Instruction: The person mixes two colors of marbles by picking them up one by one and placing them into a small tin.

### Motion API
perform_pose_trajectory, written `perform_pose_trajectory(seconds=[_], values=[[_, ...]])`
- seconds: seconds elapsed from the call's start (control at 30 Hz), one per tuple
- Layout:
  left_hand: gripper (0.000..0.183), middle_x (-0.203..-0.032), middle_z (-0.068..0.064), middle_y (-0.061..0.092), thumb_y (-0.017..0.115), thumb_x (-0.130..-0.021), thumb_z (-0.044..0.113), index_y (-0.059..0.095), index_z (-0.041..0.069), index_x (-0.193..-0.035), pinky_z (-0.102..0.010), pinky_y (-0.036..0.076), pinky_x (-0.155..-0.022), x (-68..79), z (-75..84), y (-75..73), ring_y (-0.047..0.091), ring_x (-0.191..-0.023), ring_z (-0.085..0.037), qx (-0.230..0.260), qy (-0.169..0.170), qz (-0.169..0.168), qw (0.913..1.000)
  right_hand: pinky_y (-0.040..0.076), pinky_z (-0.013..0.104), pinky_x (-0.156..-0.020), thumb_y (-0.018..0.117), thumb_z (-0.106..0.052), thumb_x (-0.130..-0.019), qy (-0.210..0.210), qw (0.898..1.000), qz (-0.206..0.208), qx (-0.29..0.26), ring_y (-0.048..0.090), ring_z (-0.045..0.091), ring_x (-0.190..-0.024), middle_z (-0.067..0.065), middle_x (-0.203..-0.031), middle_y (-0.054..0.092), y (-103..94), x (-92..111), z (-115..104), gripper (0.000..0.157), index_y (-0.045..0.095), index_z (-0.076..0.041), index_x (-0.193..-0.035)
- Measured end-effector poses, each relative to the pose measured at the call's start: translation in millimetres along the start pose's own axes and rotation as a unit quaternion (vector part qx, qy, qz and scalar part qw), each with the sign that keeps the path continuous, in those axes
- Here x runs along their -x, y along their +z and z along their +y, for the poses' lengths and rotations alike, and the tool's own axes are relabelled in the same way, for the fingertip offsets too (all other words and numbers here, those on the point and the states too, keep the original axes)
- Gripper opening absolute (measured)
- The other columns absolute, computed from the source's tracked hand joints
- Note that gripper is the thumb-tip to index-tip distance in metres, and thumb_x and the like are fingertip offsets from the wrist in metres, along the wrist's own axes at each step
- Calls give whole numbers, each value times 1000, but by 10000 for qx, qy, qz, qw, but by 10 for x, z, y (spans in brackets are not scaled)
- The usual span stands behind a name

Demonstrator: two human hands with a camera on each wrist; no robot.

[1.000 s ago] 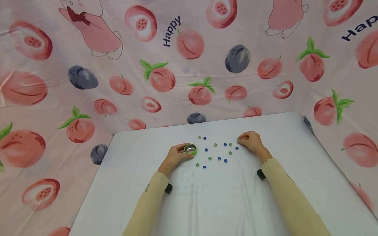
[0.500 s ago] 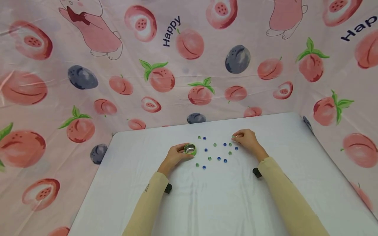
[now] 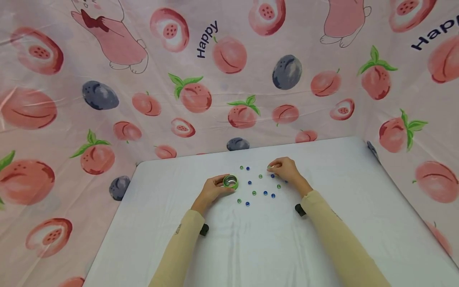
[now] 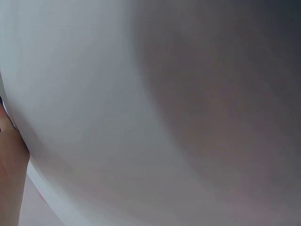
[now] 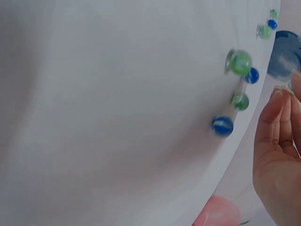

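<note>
My left hand (image 3: 212, 190) grips a small round metal cup with a green outside (image 3: 235, 186), its shiny opening facing up, left of the marbles. Between thumb and fingertips of my right hand (image 3: 288, 170) there is a green marble (image 5: 290, 89), mostly hidden by the fingers. That hand hovers over the back of the scattered glass marbles. Among them, a green marble (image 3: 260, 176) and a blue marble (image 3: 273, 175) lie nearest to it. The left wrist view catches only an edge of the left hand (image 4: 11, 174).
Several more blue and green marbles, such as a blue marble (image 3: 247, 203), are spread over the white table (image 3: 244, 247). A dark slim object (image 3: 372, 149) lies at the right back edge. Fruit-printed cloth (image 3: 222, 91) hangs behind and at both sides.
My right hand has moved left, carrying the pinched green marble from the right side of the scattered marbles to above them. The left hand and the cup have stayed in place.
</note>
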State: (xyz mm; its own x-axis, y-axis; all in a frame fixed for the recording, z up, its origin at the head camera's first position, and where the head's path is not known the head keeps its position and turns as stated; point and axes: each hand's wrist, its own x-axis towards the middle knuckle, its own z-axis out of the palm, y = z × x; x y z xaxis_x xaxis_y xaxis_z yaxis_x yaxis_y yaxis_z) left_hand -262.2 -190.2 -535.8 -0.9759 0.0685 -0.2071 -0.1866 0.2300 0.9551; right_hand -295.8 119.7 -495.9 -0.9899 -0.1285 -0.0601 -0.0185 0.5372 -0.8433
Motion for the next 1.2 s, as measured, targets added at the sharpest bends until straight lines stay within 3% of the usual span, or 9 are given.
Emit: perform_pose_trajectory(seconds=[0.33, 0.73, 1.2], values=[[63, -142, -12, 68, 88, -82, -2, 68, 8, -141, -31, 52, -109, 2, -9, 2, 67, -128, -24, -125, 52, 52, 9999, 47, 21, -60, 79, -15, -96, -219, 9993, -223, -218, 56, 12, -65, 3, -75, 64, 276, -18, -183, 21, 77, 2, -109], [63, -143, -14, 67, 89, -81, -2, 68, 6, -140, -43, 48, -117, -23, -19, 5, 65, -132, -27, -183, 39, 117, 9998, 47, 20, -59, 80, -15, -96, -442, 9974, -430, -360, 56, 9, -60, 1, -72, 66, 613, -3, -357, 19, 79, 1, -107], [64, -146, -17, 64, 86, -84, -3, 65, 4, -143, -37, 51, -113, -2, -2, 0, 63, -135, -31, -68, 110, -24, 9999, 46, 19, -58, 80, -12, -95, -527, 9936, -702, -716, 56, 8, -61, 3, -74, 69, 899, 5, -446, 18, 79, 0, -107]])
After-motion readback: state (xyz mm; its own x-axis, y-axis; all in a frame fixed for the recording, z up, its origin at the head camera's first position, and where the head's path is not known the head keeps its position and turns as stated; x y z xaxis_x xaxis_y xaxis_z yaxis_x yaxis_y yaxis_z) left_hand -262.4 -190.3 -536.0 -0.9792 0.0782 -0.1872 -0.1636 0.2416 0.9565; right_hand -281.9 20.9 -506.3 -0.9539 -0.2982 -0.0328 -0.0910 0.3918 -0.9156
